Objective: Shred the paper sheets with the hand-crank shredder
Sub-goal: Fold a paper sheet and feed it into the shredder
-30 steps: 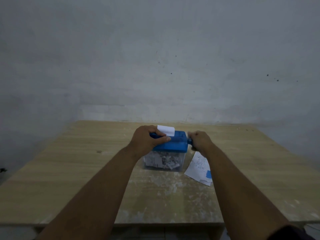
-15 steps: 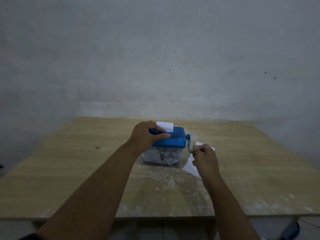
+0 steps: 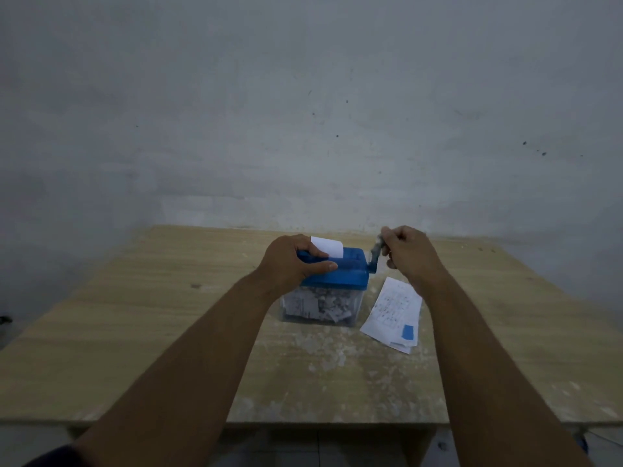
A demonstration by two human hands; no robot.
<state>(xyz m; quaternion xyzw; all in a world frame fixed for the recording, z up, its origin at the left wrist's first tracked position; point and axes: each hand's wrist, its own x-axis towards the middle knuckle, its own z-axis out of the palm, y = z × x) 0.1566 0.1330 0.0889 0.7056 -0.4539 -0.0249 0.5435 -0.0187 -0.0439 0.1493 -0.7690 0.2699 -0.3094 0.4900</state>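
your left hand [image 3: 296, 264] clamps the shredder [image 3: 340, 279] — your right hand [image 3: 411, 254], at its 3 o'clock, pinches the crank [image 3: 375, 257], which points toward 12 — axle runs 9-to-3.

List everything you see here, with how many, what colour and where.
wall: one, grey, behind the table
table: one, light wood, under everything
shredder: one, blue top, clear body, mid-table
crank: one, bluish grey, shredder's right side
sheet: one, white, upright in the shredder's top
shreds: many, white, inside the shredder
loose sheets: small stack, white, on table right of shredder
left hand: one, holds the shredder's top
right hand: one, grips the crank
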